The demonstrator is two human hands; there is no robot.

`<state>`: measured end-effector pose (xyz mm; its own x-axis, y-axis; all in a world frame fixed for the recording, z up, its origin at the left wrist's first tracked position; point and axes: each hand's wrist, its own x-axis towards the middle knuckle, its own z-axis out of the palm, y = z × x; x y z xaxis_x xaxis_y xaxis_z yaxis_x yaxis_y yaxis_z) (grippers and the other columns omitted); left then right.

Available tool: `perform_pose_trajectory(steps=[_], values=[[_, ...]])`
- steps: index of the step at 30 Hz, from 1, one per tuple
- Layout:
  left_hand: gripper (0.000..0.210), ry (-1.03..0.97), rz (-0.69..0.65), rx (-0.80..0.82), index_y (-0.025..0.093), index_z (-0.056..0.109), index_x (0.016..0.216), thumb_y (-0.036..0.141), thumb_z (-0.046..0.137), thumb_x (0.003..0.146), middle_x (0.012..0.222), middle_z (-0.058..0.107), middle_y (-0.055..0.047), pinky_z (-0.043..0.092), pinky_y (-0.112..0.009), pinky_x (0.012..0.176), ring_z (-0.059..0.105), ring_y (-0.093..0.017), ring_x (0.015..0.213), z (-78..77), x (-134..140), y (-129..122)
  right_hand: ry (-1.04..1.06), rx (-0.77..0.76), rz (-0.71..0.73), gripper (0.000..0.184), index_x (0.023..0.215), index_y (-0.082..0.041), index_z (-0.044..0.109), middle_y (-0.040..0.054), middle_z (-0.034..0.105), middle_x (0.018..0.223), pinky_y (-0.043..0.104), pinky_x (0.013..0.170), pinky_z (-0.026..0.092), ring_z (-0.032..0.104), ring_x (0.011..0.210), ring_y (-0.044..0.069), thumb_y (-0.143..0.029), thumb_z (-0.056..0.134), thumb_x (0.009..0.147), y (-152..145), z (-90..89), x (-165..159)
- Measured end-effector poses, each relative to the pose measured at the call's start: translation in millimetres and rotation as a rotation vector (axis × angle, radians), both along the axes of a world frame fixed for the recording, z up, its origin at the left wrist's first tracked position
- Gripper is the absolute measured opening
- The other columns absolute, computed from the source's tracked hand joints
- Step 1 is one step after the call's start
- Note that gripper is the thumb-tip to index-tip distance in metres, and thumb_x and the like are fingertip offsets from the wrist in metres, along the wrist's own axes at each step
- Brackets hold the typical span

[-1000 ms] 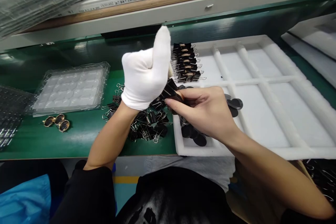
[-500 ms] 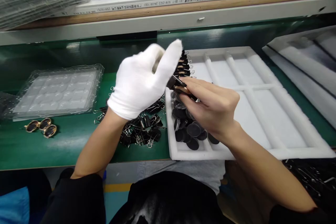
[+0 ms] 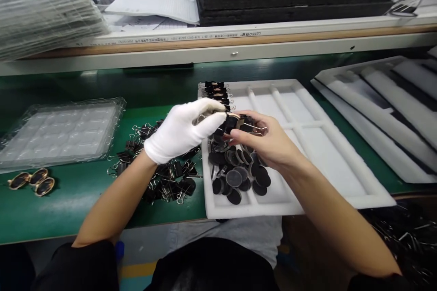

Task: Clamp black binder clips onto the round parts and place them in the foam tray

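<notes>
In front of me, over the white foam tray (image 3: 341, 159), my two hands meet at a small gold-rimmed black piece (image 3: 235, 120). My left hand (image 3: 187, 129), in a white glove, pinches its left side between thumb and fingers. My bare right hand (image 3: 273, 138) is closed round a black binder clip (image 3: 251, 128) at the piece's right, its wire handles pointing into the palm. Fingers partly hide how clip and piece meet. Just behind, a row of clipped gold-rimmed pieces (image 3: 215, 91) lies in the tray. Dark round discs (image 3: 235, 177) fill its near-left compartment.
Loose binder clips (image 3: 174, 170) are heaped left of the tray. Farther left lie gold-rimmed oval pieces (image 3: 44, 186) and a clear plastic blister tray (image 3: 64, 132). More foam trays (image 3: 385, 113) lean at the right. A white rail (image 3: 164, 59) runs along the back.
Both hands have come lower and nearer me, and the held piece has turned, showing its gold rim and the clip's wire handles. The view has tilted up, showing more behind the rail.
</notes>
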<state>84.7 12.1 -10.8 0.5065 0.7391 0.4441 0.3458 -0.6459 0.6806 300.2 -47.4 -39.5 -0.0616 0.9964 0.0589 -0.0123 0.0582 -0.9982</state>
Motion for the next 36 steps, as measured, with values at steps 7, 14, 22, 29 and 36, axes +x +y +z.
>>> perform_pose_trajectory(steps=[7, 14, 22, 29, 36], values=[[0.030, -0.053, 0.142, 0.046, 0.023, 0.079, 0.110, 0.047, 0.067, 0.097, 0.102, 0.083, -0.002, 0.061, -0.027, 0.082, 0.077, -0.016, 0.083, -17.3, 21.2, -11.4, 0.186, 0.028, -0.144, 0.044, 0.091, -0.020, 0.080, 0.0013, 0.078, 0.081, 0.031, 0.061, 0.061, 0.068, 0.065, 0.015, -0.039, 0.102, 0.058, 2.6, -18.3, -11.5], [0.030, 0.078, 0.074, 0.058, 0.024, 0.076, 0.118, 0.045, 0.062, 0.101, 0.109, 0.083, -0.002, 0.062, -0.027, 0.083, 0.078, -0.016, 0.088, -22.3, 17.5, -9.6, -0.041, 0.067, 0.034, 0.048, 0.113, -0.022, 0.080, 0.0080, 0.083, 0.113, 0.039, 0.089, 0.064, 0.078, 0.097, 0.022, -0.042, 0.094, 0.072, 3.2, -9.9, 23.0], [0.042, 0.298, -0.050, 0.283, 0.024, 0.063, 0.141, 0.046, 0.060, 0.104, 0.129, 0.077, -0.009, 0.063, -0.038, 0.101, 0.075, -0.024, 0.116, -29.2, -14.0, -22.4, -0.540, 0.256, 0.307, 0.022, 0.108, -0.023, 0.081, 0.0074, 0.081, 0.108, 0.044, 0.094, 0.060, 0.076, 0.101, 0.024, -0.032, 0.078, 0.088, 13.8, 0.9, 26.3], [0.066, 0.250, 0.438, 0.479, 0.054, 0.049, 0.155, 0.029, 0.061, 0.095, 0.137, 0.073, 0.009, 0.063, -0.057, 0.104, 0.072, -0.031, 0.121, -28.4, -118.3, -36.8, -0.871, 0.496, 0.005, 0.022, 0.104, -0.020, 0.080, 0.0137, 0.075, 0.111, 0.048, 0.096, 0.055, 0.068, 0.112, 0.030, -0.034, 0.072, 0.089, 99.2, -3.1, 81.1], [0.049, 0.074, 0.805, 0.799, 0.025, 0.073, 0.137, 0.016, 0.062, 0.089, 0.107, 0.083, -0.006, 0.063, -0.044, 0.097, 0.079, -0.026, 0.107, -63.9, -180.5, 3.6, -0.975, 0.224, -0.245, 0.018, 0.094, -0.021, 0.076, 0.0119, 0.081, 0.109, 0.050, 0.105, 0.053, 0.067, 0.111, 0.030, -0.038, 0.070, 0.093, 225.5, -44.5, 132.1]])
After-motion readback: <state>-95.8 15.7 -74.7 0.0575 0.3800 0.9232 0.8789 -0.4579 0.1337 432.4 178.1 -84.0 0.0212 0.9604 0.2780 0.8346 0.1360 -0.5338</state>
